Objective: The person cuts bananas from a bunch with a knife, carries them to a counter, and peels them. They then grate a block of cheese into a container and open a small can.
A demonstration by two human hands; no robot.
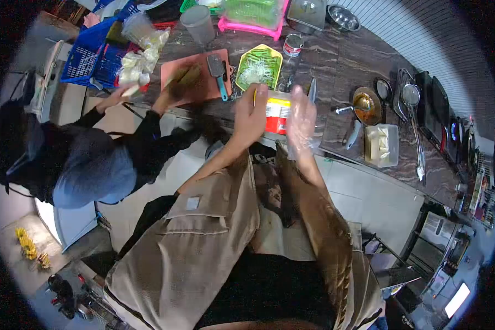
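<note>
Slippage looks like the main risk for the small red, yellow and white container (278, 114), held over the near edge of the brown marbled counter (335, 66). Slick film from the loose, clear plastic glove (301, 129) could let its right side slide, and uneven squeezing could dent the wall or tilt it; whether its far end is sealed I cannot tell. If dropped, it might strike the yellow angular tray (281, 61) of green vegetables (265, 54) and white shreds (257, 71), just beyond the hands, or the slim silver utensil (312, 91) just beside the gloved fingers.

Both hands clamp the container from opposite sides. The bare left hand (250, 113) curls along its left wall; the gloved right hand (302, 124) lies flatter along the right, fingers pointing far. Both forearms reach forward and converge on it. To the left, well apart, a co-worker's blurred hand (162, 102) is at the orange rectangular cutting board (203, 94).
</note>
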